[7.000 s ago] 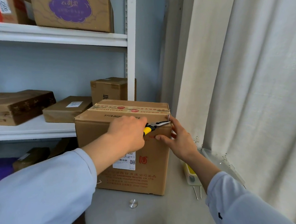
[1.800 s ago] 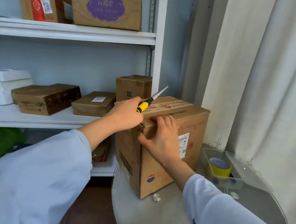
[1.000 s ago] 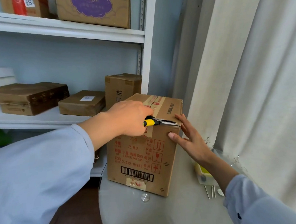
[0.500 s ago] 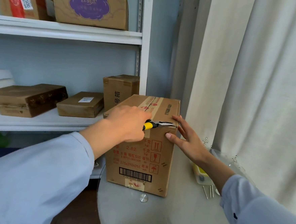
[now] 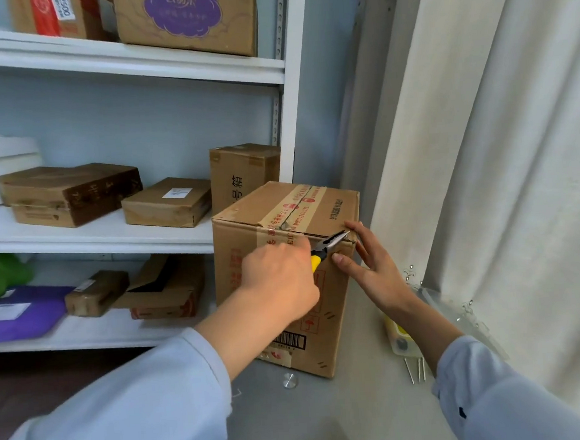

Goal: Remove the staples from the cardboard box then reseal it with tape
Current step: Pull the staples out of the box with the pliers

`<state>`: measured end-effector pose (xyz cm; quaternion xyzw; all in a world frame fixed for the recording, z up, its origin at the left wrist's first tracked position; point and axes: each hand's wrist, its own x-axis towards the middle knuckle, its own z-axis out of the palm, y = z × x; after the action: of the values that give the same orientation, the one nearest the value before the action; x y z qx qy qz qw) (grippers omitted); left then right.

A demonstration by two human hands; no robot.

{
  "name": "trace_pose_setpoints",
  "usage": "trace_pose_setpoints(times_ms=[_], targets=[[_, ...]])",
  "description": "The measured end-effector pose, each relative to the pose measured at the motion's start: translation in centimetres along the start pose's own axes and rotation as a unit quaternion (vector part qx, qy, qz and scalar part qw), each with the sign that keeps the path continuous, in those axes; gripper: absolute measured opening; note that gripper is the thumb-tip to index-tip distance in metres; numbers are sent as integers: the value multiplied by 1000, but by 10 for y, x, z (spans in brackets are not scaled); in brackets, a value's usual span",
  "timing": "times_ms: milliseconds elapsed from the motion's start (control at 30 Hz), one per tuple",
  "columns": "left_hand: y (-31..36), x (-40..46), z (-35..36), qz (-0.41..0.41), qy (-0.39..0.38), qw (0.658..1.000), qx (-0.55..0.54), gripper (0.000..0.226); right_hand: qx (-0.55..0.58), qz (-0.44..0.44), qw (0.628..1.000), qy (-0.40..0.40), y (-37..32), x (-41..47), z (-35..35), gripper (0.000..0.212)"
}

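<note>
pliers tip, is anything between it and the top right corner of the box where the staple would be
Nothing visible blocks it. The pliers, gripped by the left hand, already reach the cardboard box corner. The right hand braces beside that corner, fingers straight. The staple itself is too small to see.

white shelving unit [image 5: 138,235] stacked with brown parcels [image 5: 70,194] against a pale blue wall [image 5: 121,128]; cream curtain [image 5: 505,170] hanging at right; grey round table [image 5: 347,415] in front; dark wooden floor [image 5: 36,385] below, softly daylit.
</note>
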<state>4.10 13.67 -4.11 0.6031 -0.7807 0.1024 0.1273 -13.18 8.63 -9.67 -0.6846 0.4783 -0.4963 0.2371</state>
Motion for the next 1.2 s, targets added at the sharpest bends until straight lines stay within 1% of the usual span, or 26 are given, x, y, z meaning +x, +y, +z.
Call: trace_pose_setpoints(times_ms=[67,200,333,400,567,667,733,933,1067,1200], targets=[[-3,0,-1,4,-1,1000,2,41,-8,2,1000,-6,-1,1,0,53],[-14,10,-17,27,-1,998,59,47,-22,5,1000,-16,1,3,-3,53],[-21,22,-30,58,-55,994,76,42,-19,7,1000,-15,4,3,-2,55],[-24,28,-32,77,-63,992,77,39,-18,7,1000,-14,5,4,-2,55],[-28,31,-30,99,-50,990,85,41,-9,3,1000,-16,7,3,-2,56],[-25,27,-28,82,-42,994,66,36,-1,3,1000,-15,6,4,-1,55],[-19,21,-25,66,-28,996,53,37,3,2,1000,-13,7,3,-1,54],[-4,4,-10,27,8,998,54,35,8,8,1000,-10,3,1,-1,54],[-7,10,-15,42,-12,996,73,40,5,12,1000,-11,0,1,-1,54],[-19,25,-32,94,9,987,130,45,-4,11,1000,-18,2,1,-2,56]])
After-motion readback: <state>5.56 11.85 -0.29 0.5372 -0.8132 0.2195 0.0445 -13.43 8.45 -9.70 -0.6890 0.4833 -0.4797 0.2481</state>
